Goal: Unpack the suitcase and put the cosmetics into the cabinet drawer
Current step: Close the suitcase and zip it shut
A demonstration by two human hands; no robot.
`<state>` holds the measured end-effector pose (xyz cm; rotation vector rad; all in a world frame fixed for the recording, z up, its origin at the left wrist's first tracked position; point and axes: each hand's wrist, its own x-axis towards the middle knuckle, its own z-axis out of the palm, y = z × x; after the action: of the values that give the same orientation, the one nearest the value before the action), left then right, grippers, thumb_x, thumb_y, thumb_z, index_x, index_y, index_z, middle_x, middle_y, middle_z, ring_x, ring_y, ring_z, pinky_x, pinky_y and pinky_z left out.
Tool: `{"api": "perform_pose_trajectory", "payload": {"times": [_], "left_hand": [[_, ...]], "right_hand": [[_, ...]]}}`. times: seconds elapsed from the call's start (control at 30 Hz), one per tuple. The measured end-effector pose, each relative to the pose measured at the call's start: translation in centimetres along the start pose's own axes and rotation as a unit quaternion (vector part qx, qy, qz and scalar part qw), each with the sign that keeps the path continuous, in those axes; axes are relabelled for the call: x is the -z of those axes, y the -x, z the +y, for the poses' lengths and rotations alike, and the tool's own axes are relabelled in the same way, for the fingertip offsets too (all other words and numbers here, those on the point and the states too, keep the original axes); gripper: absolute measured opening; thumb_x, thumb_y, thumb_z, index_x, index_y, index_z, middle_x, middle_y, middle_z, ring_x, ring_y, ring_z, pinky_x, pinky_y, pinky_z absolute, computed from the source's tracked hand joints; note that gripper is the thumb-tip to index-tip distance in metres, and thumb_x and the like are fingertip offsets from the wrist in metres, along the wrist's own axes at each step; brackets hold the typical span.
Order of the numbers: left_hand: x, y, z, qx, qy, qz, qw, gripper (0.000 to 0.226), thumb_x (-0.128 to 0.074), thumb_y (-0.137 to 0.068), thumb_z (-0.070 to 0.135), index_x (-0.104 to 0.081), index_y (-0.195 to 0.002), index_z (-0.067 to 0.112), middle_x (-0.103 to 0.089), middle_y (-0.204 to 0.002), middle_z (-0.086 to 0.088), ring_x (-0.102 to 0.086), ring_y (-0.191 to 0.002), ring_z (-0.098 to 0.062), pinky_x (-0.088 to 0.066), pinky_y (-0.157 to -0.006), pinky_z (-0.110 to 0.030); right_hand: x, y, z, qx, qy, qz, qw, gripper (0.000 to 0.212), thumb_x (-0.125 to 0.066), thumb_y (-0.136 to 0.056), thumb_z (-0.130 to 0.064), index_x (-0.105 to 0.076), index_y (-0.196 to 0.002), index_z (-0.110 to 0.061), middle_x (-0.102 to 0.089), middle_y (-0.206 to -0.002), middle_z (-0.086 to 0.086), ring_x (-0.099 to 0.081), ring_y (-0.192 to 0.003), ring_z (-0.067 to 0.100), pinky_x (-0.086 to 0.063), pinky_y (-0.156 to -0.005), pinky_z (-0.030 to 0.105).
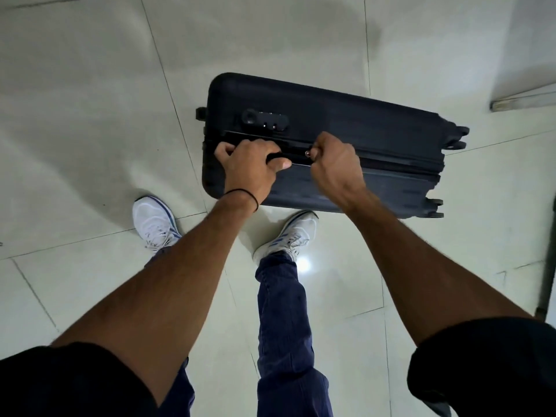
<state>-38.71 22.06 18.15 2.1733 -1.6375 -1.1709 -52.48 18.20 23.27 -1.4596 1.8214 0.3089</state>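
A dark navy hard-shell suitcase (346, 121) stands on its long side on the tiled floor, closed, wheels to the right. A combination lock (264, 119) sits near its left end, above the zip line. My left hand (249, 167) grips the black side handle (275, 158). Just to the right, my right hand (334, 161) pinches a small metal zip pull (308, 154) on the zip track. No cosmetics or cabinet drawer are in view.
Pale glossy floor tiles (90, 115) surround the suitcase. My feet in white sneakers (155, 221) stand just in front of it. A pale furniture edge (523, 100) shows at upper right and a dark upright post (547, 281) at the right edge.
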Motion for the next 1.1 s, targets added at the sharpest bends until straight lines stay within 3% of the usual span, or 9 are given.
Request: {"api": "perform_pose_trajectory", "payload": {"times": [0.17, 0.27, 0.4, 0.6, 0.67, 0.73, 0.8, 0.9, 1.1], "left_hand": [[2.7, 1.0, -3.5, -0.063, 0.116, 0.059, 0.989, 0.019, -0.066, -0.092, 0.02, -0.072, -0.108, 0.013, -0.071, -0.107, -0.002, -0.065, -0.101, -0.018, -0.048, -0.099, -0.031], [3.9, 2.3, -7.0, 0.011, 0.125, 0.123, 0.984, 0.023, -0.067, -0.089, 0.017, -0.068, -0.111, 0.011, -0.068, -0.113, -0.002, -0.061, -0.106, -0.017, -0.048, -0.095, -0.029], [4.2, 2.6, -8.7, 0.14, 0.262, 0.08, 0.951, 0.042, -0.075, -0.083, 0.015, -0.06, -0.122, 0.014, -0.062, -0.124, 0.0, -0.061, -0.111, -0.015, -0.051, -0.094, -0.025], [5.0, 1.7, -9.3, 0.142, 0.316, 0.041, 0.937, 0.043, -0.078, -0.078, 0.005, -0.059, -0.117, 0.01, -0.065, -0.114, -0.004, -0.066, -0.098, -0.003, -0.054, -0.086, -0.018], [5.4, 1.7, -9.5, 0.128, 0.304, 0.028, 0.943, 0.035, -0.073, -0.078, 0.003, -0.06, -0.11, 0.005, -0.063, -0.102, -0.001, -0.062, -0.085, 0.007, -0.048, -0.077, -0.008], [5.8, 1.6, -10.0, 0.136, 0.342, 0.014, 0.93, 0.024, -0.067, -0.074, 0.021, -0.06, -0.096, 0.014, -0.058, -0.087, 0.002, -0.057, -0.075, 0.002, -0.045, -0.072, -0.009], [5.9, 1.3, -10.7, 0.133, 0.339, 0.008, 0.931, 0.014, -0.063, -0.079, 0.013, -0.057, -0.091, 0.018, -0.058, -0.083, 0.008, -0.055, -0.072, 0.003, -0.044, -0.072, -0.013], [6.0, 1.0, -11.0, 0.119, 0.337, 0.003, 0.934, 0.029, -0.058, -0.084, -0.01, -0.058, -0.102, 0.013, -0.062, -0.092, 0.006, -0.059, -0.077, 0.005, -0.046, -0.069, -0.01], [4.4, 0.8, -10.5, 0.107, 0.294, 0.086, 0.946, 0.024, -0.061, -0.088, 0.007, -0.062, -0.111, 0.014, -0.059, -0.111, -0.009, -0.058, -0.083, -0.007, -0.048, -0.076, -0.013]], "right_hand": [[-0.6, -0.3, 0.3, -0.001, -0.037, -0.006, 0.999, 0.013, -0.044, -0.096, -0.011, -0.056, -0.097, -0.006, -0.063, -0.09, 0.014, -0.054, -0.078, 0.033, -0.034, -0.065, 0.032], [-0.9, -0.3, 0.0, -0.022, -0.046, -0.015, 0.999, 0.015, -0.045, -0.099, -0.015, -0.058, -0.098, -0.009, -0.062, -0.092, 0.012, -0.055, -0.079, 0.03, -0.036, -0.067, 0.03], [-1.7, -0.6, -1.8, -0.058, -0.055, -0.034, 0.996, 0.02, -0.047, -0.101, -0.021, -0.064, -0.1, -0.009, -0.066, -0.101, 0.017, -0.058, -0.084, 0.031, -0.039, -0.071, 0.028], [-4.7, -0.1, -11.0, 0.065, -0.002, -0.086, 0.994, 0.02, -0.048, -0.097, -0.016, -0.063, -0.105, -0.006, -0.065, -0.106, 0.016, -0.063, -0.103, 0.036, -0.045, -0.075, 0.035], [-6.2, -0.2, -13.9, 0.089, 0.04, -0.086, 0.991, 0.023, -0.048, -0.096, -0.014, -0.062, -0.113, -0.007, -0.066, -0.11, 0.014, -0.064, -0.102, 0.033, -0.045, -0.072, 0.035], [-7.4, -0.3, -15.7, 0.111, 0.1, -0.078, 0.986, 0.026, -0.048, -0.098, -0.015, -0.062, -0.119, -0.008, -0.066, -0.113, 0.009, -0.064, -0.103, 0.029, -0.045, -0.069, 0.034], [-8.1, -0.6, -16.3, 0.13, 0.148, -0.068, 0.978, 0.025, -0.047, -0.099, -0.014, -0.062, -0.119, -0.009, -0.067, -0.112, 0.008, -0.065, -0.103, 0.029, -0.045, -0.068, 0.034], [-8.8, -0.7, -15.6, 0.158, 0.198, -0.035, 0.967, 0.026, -0.042, -0.102, -0.017, -0.058, -0.121, -0.009, -0.066, -0.115, 0.008, -0.065, -0.105, 0.03, -0.043, -0.074, 0.037], [-9.8, -1.7, -12.3, 0.263, 0.139, -0.008, 0.955, 0.035, -0.034, -0.107, -0.031, -0.059, -0.115, -0.008, -0.06, -0.107, 0.011, -0.055, -0.094, 0.03, -0.041, -0.084, 0.041]]}}
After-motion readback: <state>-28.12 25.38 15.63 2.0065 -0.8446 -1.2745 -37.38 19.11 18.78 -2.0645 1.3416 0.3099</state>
